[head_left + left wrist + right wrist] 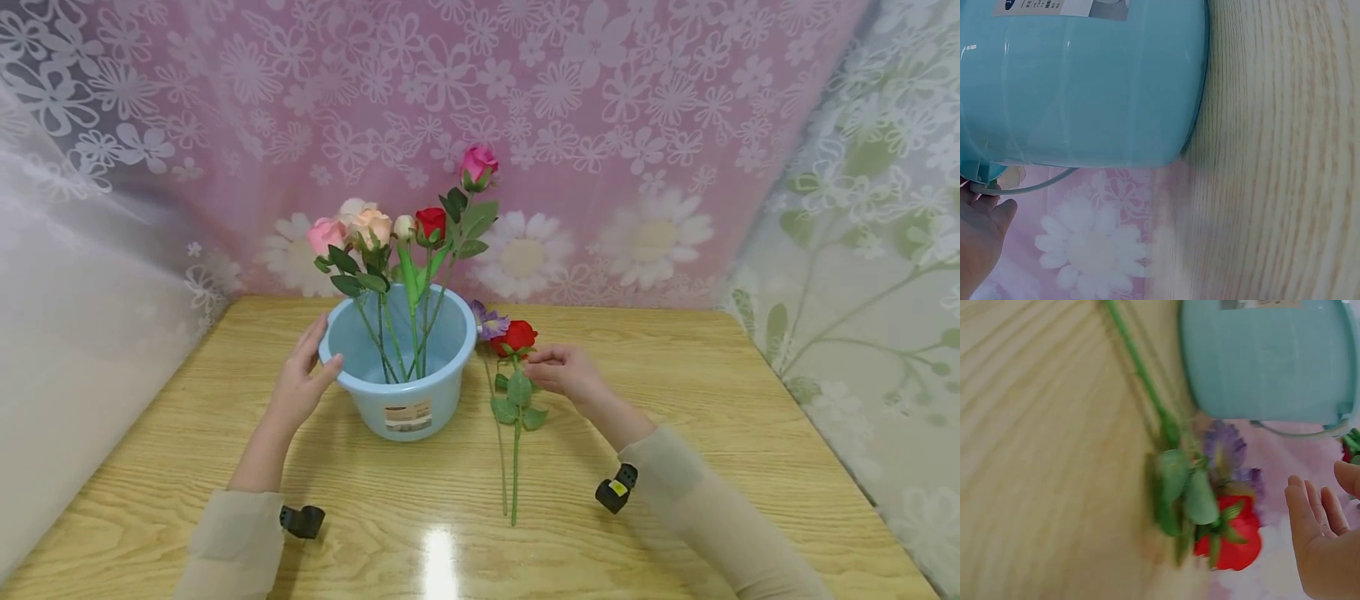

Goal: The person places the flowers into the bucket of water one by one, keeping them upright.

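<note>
A light blue bucket (408,408) with a label on its front stands left of centre. In it lean several artificial flowers, among them a pale pink rose (327,236), a peach rose (371,226), a white tulip (405,227), a small red rose (431,223) and a tall bright pink rose (478,163). My left hand (302,379) rests at the bucket's left rim, thumb apart from the fingers. To its right, a red rose (517,335) lies on the table beside a purple flower (489,322). My right hand (570,375) hovers by the red rose's upper stem, fingers lightly bent, holding nothing.
The wooden table (360,517) ends at a pink floral curtain (600,125) behind the bucket. Pale sheets flank it left and right. A thin handle (1035,186) hangs at the bucket's side. Both wrists carry small black cameras (617,490).
</note>
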